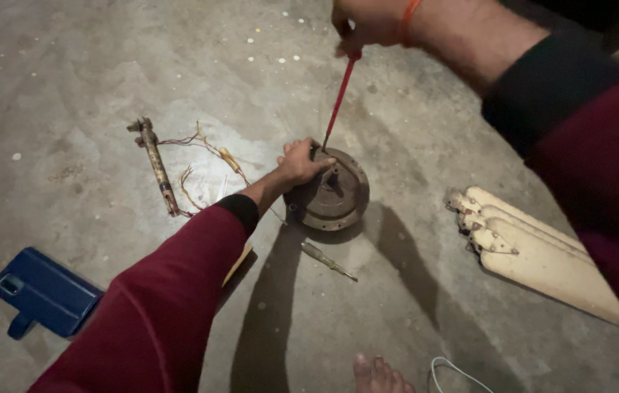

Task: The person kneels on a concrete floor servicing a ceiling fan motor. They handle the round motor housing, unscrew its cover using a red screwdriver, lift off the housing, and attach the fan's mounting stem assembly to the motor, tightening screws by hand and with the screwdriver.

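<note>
Under the left hand (299, 163) on the concrete floor (91, 65) lies the round fan motor housing (331, 195), its cover seemingly on, so the opening looks barely begun. That hand grips the rim, fingers curled over it. Above it, the right hand (368, 25) is clenched around the red screwdriver (339, 98), tip at the housing's edge. Below the left hand lies a second screwdriver (329, 262); rightward, fan blades (535, 251); leftward, a wired rod (158, 167) and a blue phone case (44, 291).

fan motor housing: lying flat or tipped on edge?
Lying flat. The round motor housing rests face up on the concrete floor, left hand on its rim.
</note>
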